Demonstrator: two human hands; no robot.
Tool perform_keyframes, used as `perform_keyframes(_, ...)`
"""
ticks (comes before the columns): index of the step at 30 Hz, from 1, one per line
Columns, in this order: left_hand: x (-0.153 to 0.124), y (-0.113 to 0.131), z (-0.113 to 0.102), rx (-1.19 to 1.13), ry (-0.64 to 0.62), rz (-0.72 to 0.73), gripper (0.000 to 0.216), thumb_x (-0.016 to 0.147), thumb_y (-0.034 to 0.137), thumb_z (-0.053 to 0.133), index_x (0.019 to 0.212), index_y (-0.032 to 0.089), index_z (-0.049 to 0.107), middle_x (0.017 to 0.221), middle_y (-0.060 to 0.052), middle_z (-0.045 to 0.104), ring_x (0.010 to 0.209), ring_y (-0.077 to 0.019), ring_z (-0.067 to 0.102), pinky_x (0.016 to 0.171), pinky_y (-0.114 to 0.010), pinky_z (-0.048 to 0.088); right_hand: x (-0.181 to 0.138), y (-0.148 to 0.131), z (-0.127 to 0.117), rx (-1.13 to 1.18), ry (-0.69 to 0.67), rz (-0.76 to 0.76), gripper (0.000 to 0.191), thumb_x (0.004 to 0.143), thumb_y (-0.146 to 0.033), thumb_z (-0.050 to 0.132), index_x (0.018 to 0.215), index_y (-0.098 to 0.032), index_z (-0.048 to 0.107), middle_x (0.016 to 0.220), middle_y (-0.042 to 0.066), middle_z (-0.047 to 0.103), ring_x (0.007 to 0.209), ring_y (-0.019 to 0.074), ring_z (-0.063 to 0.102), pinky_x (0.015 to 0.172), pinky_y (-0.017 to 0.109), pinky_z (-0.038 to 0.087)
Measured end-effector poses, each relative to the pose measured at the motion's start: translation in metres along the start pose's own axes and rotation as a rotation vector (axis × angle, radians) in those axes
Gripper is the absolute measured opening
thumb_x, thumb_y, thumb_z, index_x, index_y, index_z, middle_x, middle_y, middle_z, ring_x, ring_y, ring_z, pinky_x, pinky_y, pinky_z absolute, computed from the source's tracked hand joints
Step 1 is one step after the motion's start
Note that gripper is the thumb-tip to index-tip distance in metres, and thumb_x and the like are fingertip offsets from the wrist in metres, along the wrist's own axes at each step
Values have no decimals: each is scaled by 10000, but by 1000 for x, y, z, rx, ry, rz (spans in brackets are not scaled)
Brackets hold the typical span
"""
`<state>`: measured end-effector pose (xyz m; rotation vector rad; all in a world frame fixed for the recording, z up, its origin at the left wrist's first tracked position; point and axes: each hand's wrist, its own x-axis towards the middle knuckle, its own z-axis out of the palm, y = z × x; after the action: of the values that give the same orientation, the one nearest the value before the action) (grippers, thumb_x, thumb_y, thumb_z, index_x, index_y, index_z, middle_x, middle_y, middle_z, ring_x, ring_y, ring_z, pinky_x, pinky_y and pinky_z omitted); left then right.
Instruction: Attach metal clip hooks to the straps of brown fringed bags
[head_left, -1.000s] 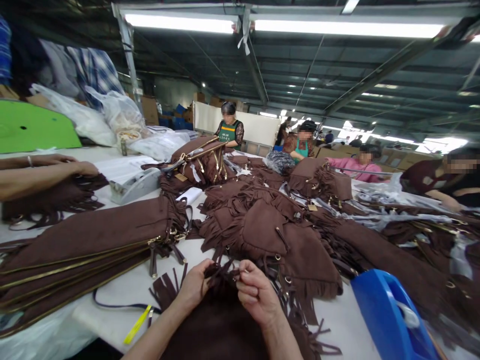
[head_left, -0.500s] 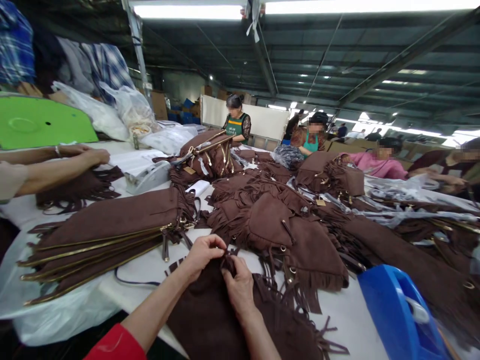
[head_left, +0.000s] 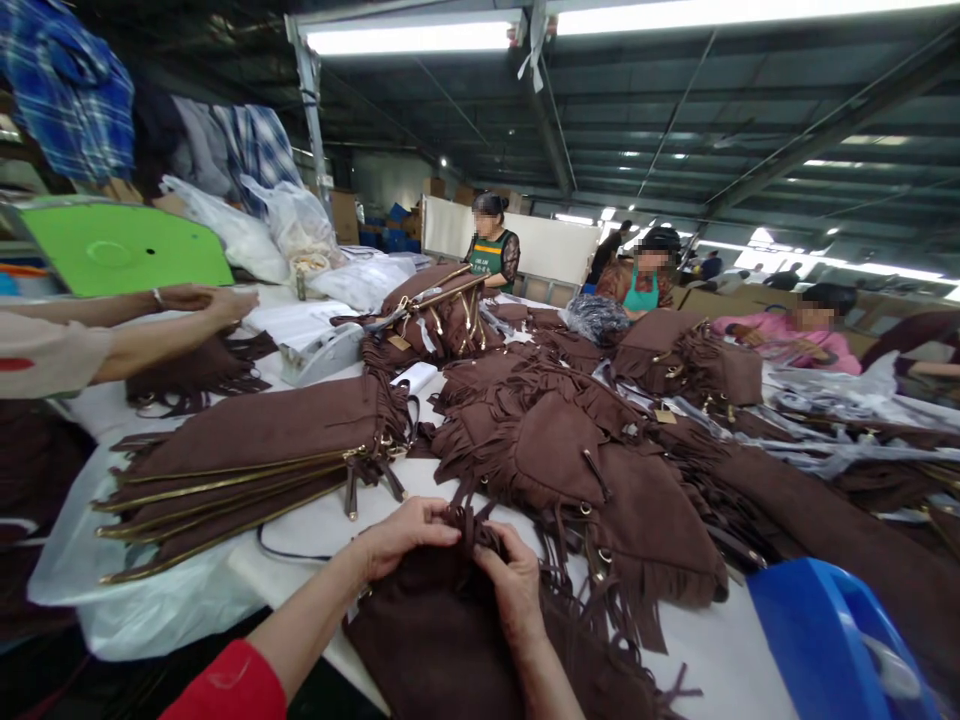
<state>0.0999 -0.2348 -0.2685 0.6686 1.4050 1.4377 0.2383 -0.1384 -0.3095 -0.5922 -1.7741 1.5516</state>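
A dark brown fringed bag lies in front of me at the table's near edge. My left hand pinches its top edge near the fringe strips, thumb against fingers. Close by on the right, my right hand is closed on the same edge, its thumb pressed to the brown strips. The small part between the fingertips is partly hidden. Beyond my hands lies a heap of brown fringed bags, some with metal rings and tassel pulls.
Left is a stack of brown pieces with gold zippers over a plastic bag. A blue plastic holder stands at the right, a grey tape dispenser at the back left. A co-worker's hands work at far left; other people sit across the table.
The view has shifted, so things sit further right. My hands have moved slightly apart at the bag's top edge, still gripping it. The co-worker's hands at left have lifted a little.
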Motion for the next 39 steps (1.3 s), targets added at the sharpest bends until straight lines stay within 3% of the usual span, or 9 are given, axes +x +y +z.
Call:
perform_keyframes(4,5,20,-9,-1,59,43,162,445,176,730,544,124,612,486,10,569,430,-72,443,441,-201,325,0,4,-1,4,-16,27,134,678,-216,604,787,-213,682,762,0,631,745,178,542,729,280,414)
perform_keyframes(7,2,46,-29,-10,138,129,156,498,236,697,557,150,582,408,79,417,363,-25,253,387,-182,179,1,7,0,7,-16,48,129,672,-223,609,779,-210,680,747,-8,619,736,175,532,723,275,407)
perform_keyframes(10,-5,59,-37,29,189,193,142,518,209,676,637,175,607,502,73,479,420,-40,334,421,-177,253,1,7,1,13,-15,56,134,669,-229,605,781,-206,676,742,-10,609,739,174,527,714,267,402)
perform_keyframes(15,-4,33,-11,162,101,138,409,432,54,633,814,183,702,807,3,663,563,-98,518,539,-215,397,0,5,1,9,-10,31,119,665,-267,620,748,-205,679,714,-13,608,709,173,534,672,251,405)
perform_keyframes(18,7,10,7,166,64,140,292,495,184,669,782,159,716,706,-20,673,612,-149,563,594,-256,431,1,8,1,-5,-26,25,128,676,-284,622,759,-209,685,715,-9,615,701,174,546,650,246,416)
perform_keyframes(21,16,2,16,168,125,187,195,567,320,660,650,149,701,588,-9,631,567,-143,533,553,-247,403,2,11,2,-9,-7,14,116,665,-257,623,749,-211,688,702,-11,615,687,173,549,642,244,425)
perform_keyframes(29,23,41,3,99,405,314,306,623,413,619,747,139,672,558,23,570,466,-78,403,452,-206,269,1,9,2,-4,3,23,107,664,-257,620,743,-208,673,704,-23,582,698,161,522,672,240,412)
perform_keyframes(33,18,55,3,62,383,303,297,556,366,686,722,120,680,528,15,560,453,-72,404,434,-202,254,1,9,2,-1,-11,24,105,681,-262,615,746,-199,666,702,-23,570,696,157,513,670,240,403)
perform_keyframes(39,15,50,9,-71,368,218,243,476,295,708,613,135,587,447,59,461,364,-31,300,371,-176,144,1,5,2,-9,-13,21,77,679,-248,620,723,-204,665,683,-34,554,688,152,508,660,237,396)
